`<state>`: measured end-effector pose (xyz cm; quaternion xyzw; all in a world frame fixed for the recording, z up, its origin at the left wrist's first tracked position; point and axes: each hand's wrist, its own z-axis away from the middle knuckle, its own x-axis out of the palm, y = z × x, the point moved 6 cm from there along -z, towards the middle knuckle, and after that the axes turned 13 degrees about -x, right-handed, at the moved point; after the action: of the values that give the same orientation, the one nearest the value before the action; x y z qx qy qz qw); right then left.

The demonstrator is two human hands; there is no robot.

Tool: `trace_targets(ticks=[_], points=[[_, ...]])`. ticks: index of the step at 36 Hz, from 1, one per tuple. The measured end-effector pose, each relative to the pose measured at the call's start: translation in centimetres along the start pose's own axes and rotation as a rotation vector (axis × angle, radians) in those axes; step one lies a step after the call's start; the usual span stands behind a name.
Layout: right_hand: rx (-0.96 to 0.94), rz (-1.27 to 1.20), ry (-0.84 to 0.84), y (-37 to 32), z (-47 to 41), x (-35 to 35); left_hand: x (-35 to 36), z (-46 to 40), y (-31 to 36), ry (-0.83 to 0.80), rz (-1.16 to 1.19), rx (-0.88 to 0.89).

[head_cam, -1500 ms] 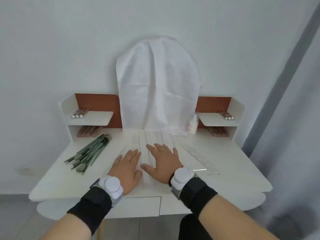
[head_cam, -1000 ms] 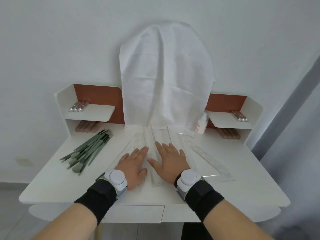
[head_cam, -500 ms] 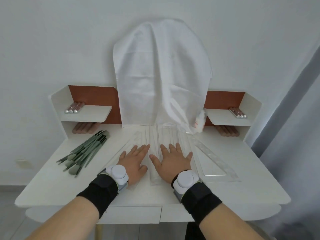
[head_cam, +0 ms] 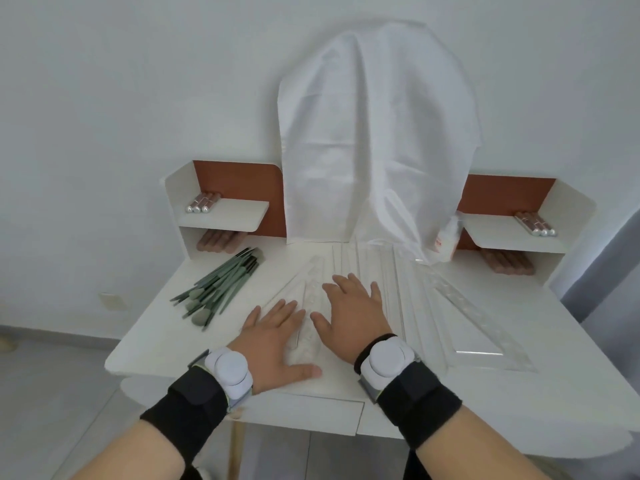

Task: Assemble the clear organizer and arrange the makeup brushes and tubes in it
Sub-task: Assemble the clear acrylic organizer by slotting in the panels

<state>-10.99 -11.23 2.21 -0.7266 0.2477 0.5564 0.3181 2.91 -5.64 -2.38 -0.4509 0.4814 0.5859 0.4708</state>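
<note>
Both forearms reach forward over the white dressing table (head_cam: pixel 152 344), each wrapped in a black wrist strap carrying a round white sensor. The left hand (head_cam: pixel 273 336) lies palm down, fingers straight and slightly spread, thumb stretched along the table's near edge; it holds nothing. The right hand (head_cam: pixel 353 311) lies flat just beside it and a little farther forward, fingers straight and apart, also holding nothing.

Under and around both hands the clear organizer panels (head_cam: pixel 391 271) lie flat and unassembled: long, glossy, see-through strips side by side, running away from the hands toward the back of the table. One narrow strip with a row of holes passes between the two hands. To the right of the right hand lies a clear triangular panel (head_cam: pixel 481 327), also with a holed edge.

Beyond the hands a white cloth (head_cam: pixel 374 133), soft and creased, drapes over a tall rounded shape against the wall.

Left of the left hand lies a loose bundle of green makeup brushes (head_cam: pixel 221 289), slim handles fanned together, bristle heads nearest the table's edge. Pinkish tubes (head_cam: pixel 202 203) with silvery caps lie on the small shelves far left and far right. A small white bottle (head_cam: pixel 446 239) stands beyond the right hand.
</note>
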Motion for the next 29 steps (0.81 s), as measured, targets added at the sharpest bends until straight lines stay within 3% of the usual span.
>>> trace_targets(ticks=[8, 19, 24, 29], points=[[-0.014, -0.043, -0.009, -0.1, 0.4, 0.2, 0.9, 2.0, 0.1, 0.014, -0.002, 0.112], [-0.065, -0.118, 0.082, -0.5, 1.1, 0.1, 0.8, 4.6, 0.5, 0.395, 0.275, 0.178], [-0.137, -0.26, 0.271, -0.3, 0.8, -0.8, -3.1, 5.3, 0.5, 0.648, 0.359, 0.122], [-0.264, -0.308, 0.34, -1.1, -0.5, -2.7, -6.3, 4.6, -0.4, 0.648, 0.576, 0.042]])
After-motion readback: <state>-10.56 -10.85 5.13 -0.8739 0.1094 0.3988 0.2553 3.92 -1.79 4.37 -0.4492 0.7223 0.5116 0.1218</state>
